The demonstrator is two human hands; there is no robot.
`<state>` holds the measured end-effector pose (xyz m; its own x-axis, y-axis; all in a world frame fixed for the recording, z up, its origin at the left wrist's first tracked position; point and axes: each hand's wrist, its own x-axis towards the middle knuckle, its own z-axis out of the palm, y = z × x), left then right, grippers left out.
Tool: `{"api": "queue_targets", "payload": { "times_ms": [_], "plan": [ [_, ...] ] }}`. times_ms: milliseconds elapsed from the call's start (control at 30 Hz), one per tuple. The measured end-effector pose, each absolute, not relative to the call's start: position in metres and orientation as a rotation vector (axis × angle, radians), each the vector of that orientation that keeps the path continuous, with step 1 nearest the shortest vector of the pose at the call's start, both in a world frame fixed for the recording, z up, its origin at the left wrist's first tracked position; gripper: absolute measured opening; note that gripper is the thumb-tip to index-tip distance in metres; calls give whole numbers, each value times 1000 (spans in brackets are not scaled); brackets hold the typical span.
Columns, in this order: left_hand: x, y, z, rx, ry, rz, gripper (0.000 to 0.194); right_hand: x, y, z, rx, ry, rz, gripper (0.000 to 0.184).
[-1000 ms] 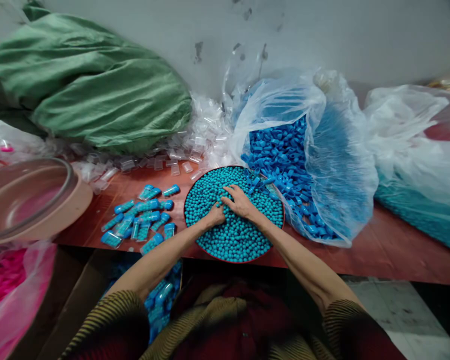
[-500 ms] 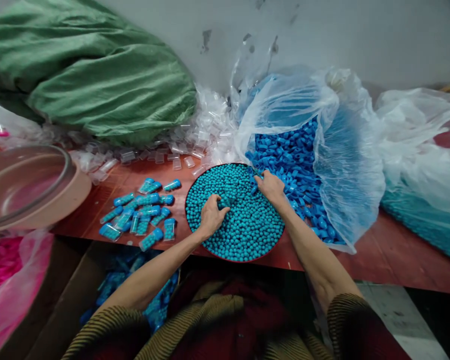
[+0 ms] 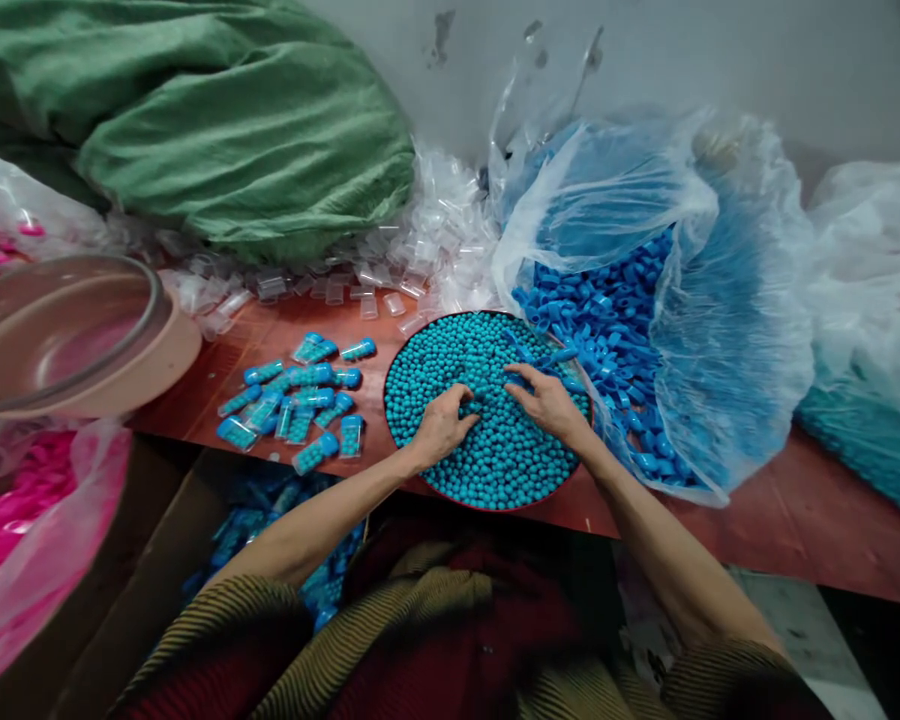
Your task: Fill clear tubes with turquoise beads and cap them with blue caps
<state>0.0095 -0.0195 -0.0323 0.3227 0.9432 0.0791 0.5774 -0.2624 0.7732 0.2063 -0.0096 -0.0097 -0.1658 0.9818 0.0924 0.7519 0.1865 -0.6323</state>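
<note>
My left hand [image 3: 444, 428] is over a round red-rimmed tray [image 3: 487, 509] full of turquoise beads [image 3: 495, 465]. Its fingers are curled around something small that blends with the beads, so its outline is unclear. Close by on the right, my right hand [image 3: 546, 402] hovers above the beads, thumb and forefinger apart, with nothing visible between them. Several blue caps [image 3: 559, 355] lie along the tray's right rim beside this hand. To the left lies a group of small clear bottles [image 3: 300, 420] filled with beads and closed with blue caps.
A plastic bag of blue caps [image 3: 615, 300] spills out at the right. Clear empty containers [image 3: 450, 250] are heaped at the back, beneath a green sack [image 3: 247, 140]. Pink basins [image 3: 172, 340] stand at left. Filled bottles [image 3: 330, 580] lie below the table edge [image 3: 225, 455].
My right hand has drawn back from the blue caps to a place over the beads, nearer my left hand, and its fingers have parted. The view has shifted slightly.
</note>
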Motion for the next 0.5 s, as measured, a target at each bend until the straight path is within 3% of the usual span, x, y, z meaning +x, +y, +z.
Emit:
{"api": "queue_targets", "payload": {
  "times_ms": [167, 300, 500],
  "plan": [
    [8, -17, -27, 1954, 1333, 738, 18, 187, -38, -16, -1487, -2170, 633, 33],
    [12, -15, -24, 2053, 1284, 705, 20, 196, -36, -19, -1649, -2236, 457, 35],
    [22, -16, -31, 2013, 1341, 516, 20, 197, -42, -17, -1560, -2288, 519, 39]
  ]
}}
